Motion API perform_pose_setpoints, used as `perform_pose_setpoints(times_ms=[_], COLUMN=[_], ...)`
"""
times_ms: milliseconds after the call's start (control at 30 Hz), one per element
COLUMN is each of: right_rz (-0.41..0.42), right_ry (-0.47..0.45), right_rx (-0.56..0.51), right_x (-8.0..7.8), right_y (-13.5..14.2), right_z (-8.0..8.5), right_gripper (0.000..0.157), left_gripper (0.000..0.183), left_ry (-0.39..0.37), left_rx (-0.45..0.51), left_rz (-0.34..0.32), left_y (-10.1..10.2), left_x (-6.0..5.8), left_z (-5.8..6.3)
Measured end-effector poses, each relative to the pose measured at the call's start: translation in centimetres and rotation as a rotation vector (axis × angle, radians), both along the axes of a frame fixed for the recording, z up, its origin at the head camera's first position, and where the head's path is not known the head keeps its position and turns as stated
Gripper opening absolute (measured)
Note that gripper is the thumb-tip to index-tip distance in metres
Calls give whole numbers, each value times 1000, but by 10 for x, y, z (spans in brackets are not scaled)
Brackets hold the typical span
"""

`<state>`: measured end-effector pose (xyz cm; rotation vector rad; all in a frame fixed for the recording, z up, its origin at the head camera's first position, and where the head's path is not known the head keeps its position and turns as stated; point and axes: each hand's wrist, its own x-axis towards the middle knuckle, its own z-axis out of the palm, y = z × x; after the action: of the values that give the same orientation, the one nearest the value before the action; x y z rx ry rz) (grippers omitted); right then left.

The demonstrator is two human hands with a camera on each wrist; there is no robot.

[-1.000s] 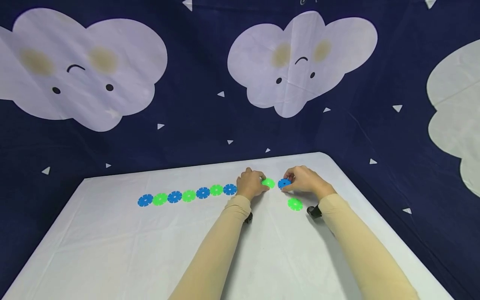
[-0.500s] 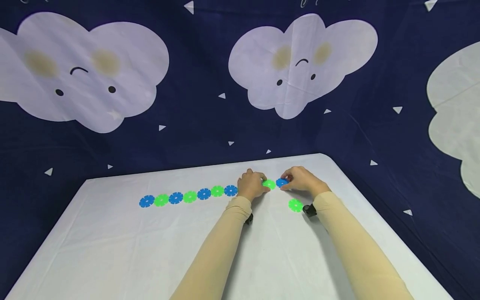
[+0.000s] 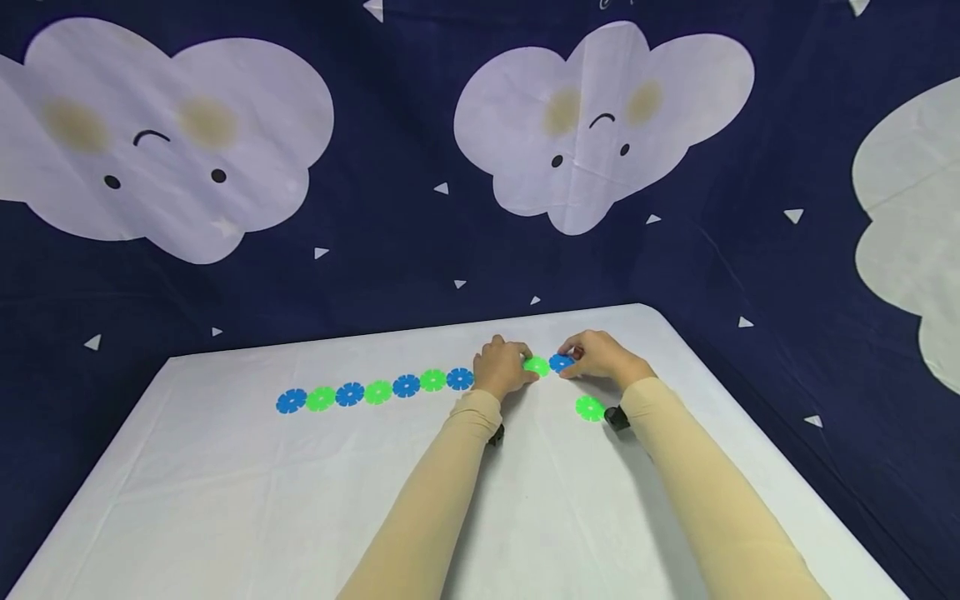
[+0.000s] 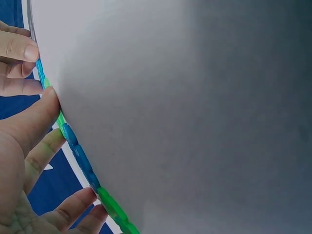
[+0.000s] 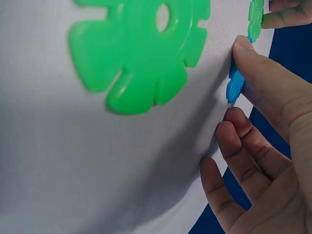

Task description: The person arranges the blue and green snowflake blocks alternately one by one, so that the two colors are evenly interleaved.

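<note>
My left hand (image 3: 501, 367) pinches a notched green plastic disc (image 3: 537, 367) between thumb and finger, at the right end of a row on the table. My right hand (image 3: 606, 357) grips a blue notched disc (image 3: 559, 363) by thumb and finger, close to the right edge of the green one. In the right wrist view, the thumb lies along the blue disc (image 5: 235, 83) while the other fingers hang bent below. The left wrist view shows my left thumb and finger at the green disc (image 4: 61, 122), with blue pieces (image 4: 82, 158) beneath the palm.
Left of my left hand runs a line of alternating blue (image 3: 406, 386) and green discs (image 3: 377, 392). Another green disc (image 3: 589, 408) lies separately, in front of my right hand. The white table (image 3: 225, 500) meets a dark blue cloud-printed cloth (image 3: 397, 208) behind it.
My right hand has shifted slightly left with the blue disc, narrowing the gap to the green disc. My left hand keeps its place on the green disc.
</note>
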<state>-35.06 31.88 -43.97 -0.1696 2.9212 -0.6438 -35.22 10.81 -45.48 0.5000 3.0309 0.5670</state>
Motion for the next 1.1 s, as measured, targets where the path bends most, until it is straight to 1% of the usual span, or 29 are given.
perform_pose_setpoints(times_ms=[100,300,500,733,900,1100], right_rz=[-4,11,6,9,5,-5], right_ry=[-13,-30,-29,-17,-30,-26], right_rx=[6,37,66,17,9,-10], right_x=[-1,-5,-7,-4,-2,-4], right_y=[-2,-5,-3,1,3,4], right_z=[1,4,3,1,-2,-4], right_gripper=[48,46,47,44,44,46], left_gripper=[47,47,47,47,47,48], left_ry=[-6,-15,-16,-12,-22,-40], left_rx=[6,11,13,-2,-14,-27], left_rz=[-4,12,1,0,-8,-18], left_y=[-2,-2,0,3,4,4], left_x=[1,1,-2,-3,-3,-5], left_z=[0,-2,-3,-3,-2,5])
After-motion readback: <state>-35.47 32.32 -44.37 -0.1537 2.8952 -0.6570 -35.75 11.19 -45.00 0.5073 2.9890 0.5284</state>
